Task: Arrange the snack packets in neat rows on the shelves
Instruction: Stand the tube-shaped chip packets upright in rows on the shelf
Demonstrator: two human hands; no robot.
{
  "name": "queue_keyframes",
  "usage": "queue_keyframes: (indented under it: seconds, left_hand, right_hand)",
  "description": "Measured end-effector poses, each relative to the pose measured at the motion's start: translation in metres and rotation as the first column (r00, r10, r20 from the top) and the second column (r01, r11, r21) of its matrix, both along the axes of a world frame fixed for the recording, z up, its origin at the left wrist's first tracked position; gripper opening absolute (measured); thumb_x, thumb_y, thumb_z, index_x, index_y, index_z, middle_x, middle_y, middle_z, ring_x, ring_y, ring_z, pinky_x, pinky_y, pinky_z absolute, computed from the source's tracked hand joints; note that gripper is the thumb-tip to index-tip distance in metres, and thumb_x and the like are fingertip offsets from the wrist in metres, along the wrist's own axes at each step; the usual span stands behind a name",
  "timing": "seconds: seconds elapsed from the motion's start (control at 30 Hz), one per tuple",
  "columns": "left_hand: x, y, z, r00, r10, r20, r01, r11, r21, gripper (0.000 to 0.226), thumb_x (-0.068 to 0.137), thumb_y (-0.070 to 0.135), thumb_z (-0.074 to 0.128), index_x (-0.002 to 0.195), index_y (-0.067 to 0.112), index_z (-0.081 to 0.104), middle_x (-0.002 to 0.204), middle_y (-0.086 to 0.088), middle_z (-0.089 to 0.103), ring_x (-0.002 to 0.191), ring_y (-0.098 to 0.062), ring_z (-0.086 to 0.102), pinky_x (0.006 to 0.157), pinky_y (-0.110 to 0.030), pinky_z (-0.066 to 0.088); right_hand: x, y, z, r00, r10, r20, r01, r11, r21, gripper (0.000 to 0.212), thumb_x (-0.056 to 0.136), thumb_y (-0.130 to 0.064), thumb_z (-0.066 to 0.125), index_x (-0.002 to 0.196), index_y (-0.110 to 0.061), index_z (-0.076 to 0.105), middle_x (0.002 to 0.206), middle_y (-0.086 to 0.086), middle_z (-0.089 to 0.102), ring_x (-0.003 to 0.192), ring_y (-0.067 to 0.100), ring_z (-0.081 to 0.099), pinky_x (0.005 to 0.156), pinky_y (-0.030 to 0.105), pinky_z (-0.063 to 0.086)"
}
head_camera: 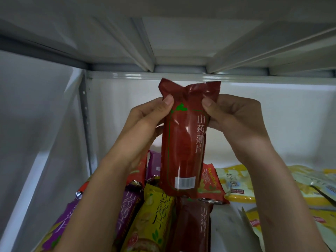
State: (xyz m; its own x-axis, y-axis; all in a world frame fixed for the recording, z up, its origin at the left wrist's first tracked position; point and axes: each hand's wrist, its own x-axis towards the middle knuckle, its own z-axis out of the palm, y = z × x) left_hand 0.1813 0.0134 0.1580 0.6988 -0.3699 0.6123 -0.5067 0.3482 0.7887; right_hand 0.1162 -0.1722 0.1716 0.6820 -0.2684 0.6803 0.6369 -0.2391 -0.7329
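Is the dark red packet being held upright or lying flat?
Upright: the dark red packet stands tall, crimped end up, barcode low, pinched near its top by the left hand and right hand.

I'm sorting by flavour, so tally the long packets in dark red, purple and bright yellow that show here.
Dark red: 2, the held packet and the lying packet
Purple: 3, the purple packets
Bright yellow: 1, the yellow packet
Total: 6

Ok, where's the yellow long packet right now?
The yellow packet lies low and centre on the shelf, between a purple packet and a dark red packet.
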Motion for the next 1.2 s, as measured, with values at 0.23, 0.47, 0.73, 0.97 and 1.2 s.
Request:
queue_keyframes:
  seconds: [0.23,0.47,0.73,0.97,1.2]
  left_hand:
    - [-0.002,0.001,0.002,0.992,0.129,0.016,-0.126,0.985,-0.121,0.025,0.105,0.022,0.058,0.113,0.007,0.077,0.105,-0.01,0.08,0.096,-0.02,0.075,0.084,-0.033,0.059]
    - [-0.005,0.007,0.009,0.989,0.13,-0.068,-0.138,0.983,-0.124,0.03,0.1,0.041,0.06,0.104,0.018,0.08,0.1,-0.005,0.08,0.095,-0.021,0.076,0.08,-0.034,0.058]
    - [-0.007,0.009,0.01,0.975,0.212,-0.067,-0.221,0.957,-0.187,0.019,0.103,0.027,0.061,0.101,0.019,0.077,0.086,0.004,0.077,0.078,-0.011,0.071,0.067,-0.029,0.057]
    - [-0.009,0.005,0.009,0.993,0.071,-0.095,-0.077,0.995,-0.06,0.048,0.086,0.044,0.068,0.118,0.009,0.075,0.11,-0.007,0.08,0.104,-0.023,0.077,0.089,-0.034,0.06]
    - [-0.006,0.002,0.007,0.986,0.152,-0.072,-0.161,0.977,-0.138,0.045,0.084,0.041,0.071,0.109,0.004,0.077,0.104,-0.013,0.08,0.093,-0.023,0.077,0.08,-0.03,0.06]
  right_hand:
    - [-0.011,0.001,0.002,0.968,0.136,-0.212,-0.171,0.972,-0.158,0.029,0.093,-0.027,0.07,0.117,-0.014,0.077,0.109,-0.003,0.08,0.106,0.012,0.075,0.094,0.026,0.059]
    - [-0.008,0.002,-0.002,0.957,0.143,-0.251,-0.209,0.942,-0.262,0.028,0.084,-0.009,0.08,0.111,-0.013,0.077,0.102,-0.003,0.081,0.098,0.013,0.078,0.089,0.024,0.061]
    - [-0.007,-0.001,-0.005,0.883,0.089,-0.461,-0.304,0.857,-0.417,0.037,0.082,-0.023,0.083,0.118,-0.017,0.077,0.113,-0.005,0.079,0.11,0.013,0.074,0.105,0.042,0.055]
    - [-0.008,-0.003,-0.004,0.908,0.091,-0.408,-0.247,0.904,-0.348,0.029,0.086,-0.013,0.08,0.115,-0.014,0.078,0.105,-0.003,0.081,0.101,0.014,0.077,0.098,0.039,0.06]
    - [-0.013,-0.01,-0.007,0.83,0.104,-0.548,-0.389,0.812,-0.435,0.037,0.084,-0.008,0.083,0.12,-0.016,0.076,0.114,-0.003,0.079,0.108,0.016,0.075,0.102,0.037,0.057]
